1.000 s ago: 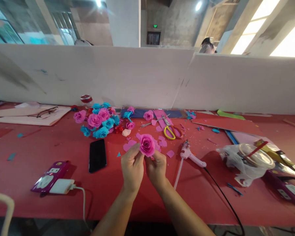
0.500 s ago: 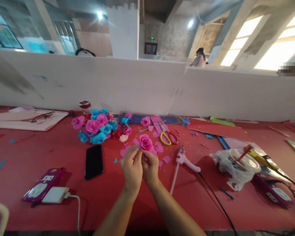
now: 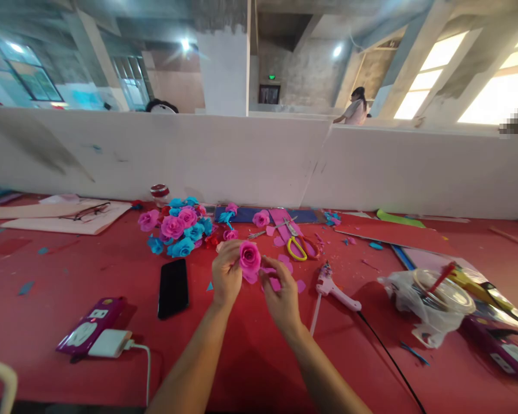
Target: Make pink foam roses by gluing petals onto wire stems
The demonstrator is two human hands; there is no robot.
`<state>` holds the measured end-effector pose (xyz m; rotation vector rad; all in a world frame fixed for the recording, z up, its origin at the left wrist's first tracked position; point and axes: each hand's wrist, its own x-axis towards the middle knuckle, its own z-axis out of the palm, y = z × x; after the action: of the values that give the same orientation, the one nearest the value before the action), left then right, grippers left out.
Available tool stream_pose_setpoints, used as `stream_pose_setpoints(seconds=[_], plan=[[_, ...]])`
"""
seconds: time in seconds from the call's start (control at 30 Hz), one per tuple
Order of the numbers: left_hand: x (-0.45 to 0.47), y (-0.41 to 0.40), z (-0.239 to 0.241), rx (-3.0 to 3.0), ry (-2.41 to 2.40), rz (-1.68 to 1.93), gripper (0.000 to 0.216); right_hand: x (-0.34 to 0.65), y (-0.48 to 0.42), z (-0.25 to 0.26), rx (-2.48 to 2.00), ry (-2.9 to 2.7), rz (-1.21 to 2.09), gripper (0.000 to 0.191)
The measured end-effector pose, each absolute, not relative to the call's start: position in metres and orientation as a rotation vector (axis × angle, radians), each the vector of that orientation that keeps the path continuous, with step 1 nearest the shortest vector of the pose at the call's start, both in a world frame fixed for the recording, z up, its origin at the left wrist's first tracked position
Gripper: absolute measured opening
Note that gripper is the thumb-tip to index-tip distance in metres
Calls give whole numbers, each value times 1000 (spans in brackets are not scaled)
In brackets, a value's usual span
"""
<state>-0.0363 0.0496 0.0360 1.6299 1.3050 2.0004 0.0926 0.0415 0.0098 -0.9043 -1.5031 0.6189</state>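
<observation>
A pink paper rose point(image 3: 250, 257) is held up over the middle of the table, its bloom facing me. My left hand point(image 3: 227, 275) has its fingers closed on the rose from the left and below. Just right of the bloom is my right hand point(image 3: 281, 292), thumb and forefinger apart and curved toward the petals, with nothing visible between them. Loose pink paper petals point(image 3: 284, 263) lie on the table behind my hands. Yellow-handled scissors point(image 3: 296, 249) rest beyond them, and a pink glue gun point(image 3: 336, 293) lies to the right.
Pink and blue paper roses point(image 3: 182, 224) are bunched at the back left, near a black phone point(image 3: 173, 288). A purple power strip point(image 3: 86, 330) with a white charger sits left. At right are a plastic-bagged tub point(image 3: 440, 296) and cables. A white partition point(image 3: 224, 155) borders the table.
My right hand has let go of the rose and moved right, its fingers parting. The rose stays in my left hand, slightly left and lower. The camera view has shifted a little.
</observation>
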Motion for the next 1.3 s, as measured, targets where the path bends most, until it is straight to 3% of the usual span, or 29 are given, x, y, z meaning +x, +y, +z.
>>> stream_pose_setpoints(seconds=[0.37, 0.77, 1.1, 1.3], plan=[[-58, 76, -13, 1326, 1304, 1954, 16, 142, 9, -40, -1049, -1748, 513, 20], [-53, 87, -54, 1015, 1219, 1993, 14, 145, 3, -52, -1013, -1849, 542, 26], [-51, 85, -28, 545, 771, 1954, 18, 123, 33, -21, -974, -1742, 548, 20], [-70, 76, -14, 386, 427, 1804, 7, 114, 58, 4, -916, -1608, 481, 15]])
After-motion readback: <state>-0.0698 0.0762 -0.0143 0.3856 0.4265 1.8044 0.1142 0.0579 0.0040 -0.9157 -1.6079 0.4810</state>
